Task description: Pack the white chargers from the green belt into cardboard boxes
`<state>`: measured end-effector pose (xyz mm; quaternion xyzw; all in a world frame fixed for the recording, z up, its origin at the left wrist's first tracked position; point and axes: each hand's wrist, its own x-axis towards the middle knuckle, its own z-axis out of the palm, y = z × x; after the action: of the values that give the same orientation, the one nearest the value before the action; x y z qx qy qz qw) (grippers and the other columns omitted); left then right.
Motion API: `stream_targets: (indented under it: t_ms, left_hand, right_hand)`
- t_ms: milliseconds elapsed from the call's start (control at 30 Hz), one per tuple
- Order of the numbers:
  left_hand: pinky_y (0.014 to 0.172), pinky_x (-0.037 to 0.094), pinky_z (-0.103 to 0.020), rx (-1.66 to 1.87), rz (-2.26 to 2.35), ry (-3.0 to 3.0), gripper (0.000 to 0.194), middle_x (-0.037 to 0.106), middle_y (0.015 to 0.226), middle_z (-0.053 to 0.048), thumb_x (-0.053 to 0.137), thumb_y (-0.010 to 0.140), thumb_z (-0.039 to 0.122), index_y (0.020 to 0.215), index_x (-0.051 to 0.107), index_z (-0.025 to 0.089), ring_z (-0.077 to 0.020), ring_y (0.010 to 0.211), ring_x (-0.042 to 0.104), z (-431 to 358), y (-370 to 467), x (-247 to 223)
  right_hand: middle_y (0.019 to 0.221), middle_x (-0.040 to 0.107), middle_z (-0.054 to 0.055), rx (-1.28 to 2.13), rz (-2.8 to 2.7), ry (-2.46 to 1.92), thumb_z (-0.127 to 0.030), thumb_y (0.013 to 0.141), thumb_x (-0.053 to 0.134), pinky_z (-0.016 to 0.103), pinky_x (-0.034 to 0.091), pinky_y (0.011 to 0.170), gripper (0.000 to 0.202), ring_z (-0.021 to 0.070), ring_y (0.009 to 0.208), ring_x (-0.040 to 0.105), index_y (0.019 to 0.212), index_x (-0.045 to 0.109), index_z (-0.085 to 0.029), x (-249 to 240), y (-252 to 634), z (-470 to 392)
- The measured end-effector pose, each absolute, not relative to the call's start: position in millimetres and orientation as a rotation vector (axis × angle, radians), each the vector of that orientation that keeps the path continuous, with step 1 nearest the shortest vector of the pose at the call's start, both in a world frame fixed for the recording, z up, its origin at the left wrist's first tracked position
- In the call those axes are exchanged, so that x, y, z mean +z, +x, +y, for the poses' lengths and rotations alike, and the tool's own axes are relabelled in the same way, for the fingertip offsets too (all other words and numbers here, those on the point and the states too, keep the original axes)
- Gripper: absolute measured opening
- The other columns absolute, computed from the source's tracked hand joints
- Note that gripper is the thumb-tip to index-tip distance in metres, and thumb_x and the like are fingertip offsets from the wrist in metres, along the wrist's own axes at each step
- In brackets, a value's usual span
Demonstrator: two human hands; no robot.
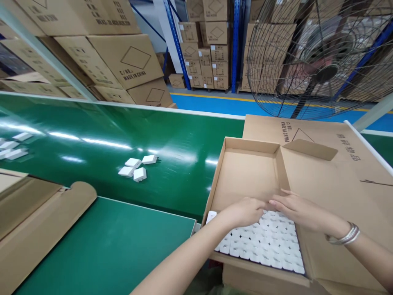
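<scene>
A shallow cardboard box (248, 164) stands in front of me, its near part packed with rows of white plug chargers (270, 241). My left hand (248, 211) reaches over the last row, its fingers curled down and closed; whatever they hold, if anything, is hidden. From the right comes my right hand (293, 207), with a silver bracelet at the wrist. Its fingers stretch toward the left fingertips over the same row, the index finger raised apart from the others. Slight blur lies around the fingertips.
Loose white chargers (133, 168) lie on the green conveyor belt (184, 135), with more at far left. Flattened cardboard (331, 192) lies right of the box. Another carton (39, 213) sits at left. A large fan (322, 61) and stacked cartons (129, 61) stand behind.
</scene>
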<state>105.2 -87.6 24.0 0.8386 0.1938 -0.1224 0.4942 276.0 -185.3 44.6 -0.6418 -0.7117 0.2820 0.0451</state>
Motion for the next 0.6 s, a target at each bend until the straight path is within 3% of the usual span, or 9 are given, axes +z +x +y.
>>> stream_targets:
  t_ms: [167, 267, 333, 400, 600]
  left_hand:
    - [0.073, 0.048, -0.027, -0.289, 0.493, 1.993, 0.046, 0.067, 0.101, -0.006, 0.030, 0.080, 0.015, 0.118, 0.057, 0.019, -0.0153, 0.084, 0.062, -88.1, 107.5, 19.8]
    - [0.075, 0.047, -0.026, -0.271, 0.503, 2.007, 0.046, 0.067, 0.098, -0.005, 0.030, 0.080, 0.015, 0.116, 0.058, 0.019, -0.0152, 0.086, 0.061, -88.0, 106.9, 18.9]
    - [0.076, 0.047, -0.027, -0.272, 0.497, 2.025, 0.045, 0.068, 0.095, -0.005, 0.031, 0.079, 0.014, 0.114, 0.060, 0.019, -0.0159, 0.087, 0.061, -88.0, 107.0, 18.5]
    - [0.076, 0.047, -0.027, -0.276, 0.482, 2.049, 0.044, 0.068, 0.093, -0.005, 0.033, 0.078, 0.013, 0.111, 0.061, 0.018, -0.0166, 0.089, 0.060, -88.3, 107.5, 18.3]
    - [0.087, 0.044, -0.030, -0.260, 0.553, 2.130, 0.037, 0.063, 0.110, -0.008, 0.031, 0.085, 0.024, 0.103, 0.063, 0.016, -0.0198, 0.102, 0.056, -84.0, 90.5, 38.1]
  right_hand:
    - [0.070, 0.059, -0.002, 0.974, -2.145, -1.898, -0.052, 0.094, 0.017, 0.048, 0.022, 0.105, 0.050, 0.0183, 0.074, 0.058, 0.085, 0.058, -0.023, 38.0, 280.0, -188.5]
    - [0.067, 0.055, -0.001, 0.971, -2.179, -1.901, -0.050, 0.095, 0.014, 0.046, 0.031, 0.096, 0.051, 0.0183, 0.072, 0.056, 0.083, 0.055, -0.022, 37.6, 277.5, -187.7]
    - [0.067, 0.054, 0.001, 0.936, -2.190, -1.946, -0.049, 0.095, 0.013, 0.040, 0.040, 0.081, 0.052, 0.0194, 0.071, 0.055, 0.081, 0.054, -0.021, 39.3, 275.2, -187.6]
    - [0.069, 0.055, 0.002, 0.925, -2.184, -1.988, -0.050, 0.094, 0.013, 0.035, 0.041, 0.070, 0.052, 0.0202, 0.071, 0.054, 0.079, 0.053, -0.021, 41.6, 273.0, -188.0]
    - [0.071, 0.057, 0.003, 0.927, -2.136, -2.049, -0.049, 0.095, 0.017, 0.035, 0.041, 0.071, 0.047, 0.0204, 0.072, 0.055, 0.075, 0.050, -0.021, 43.6, 269.2, -189.3]
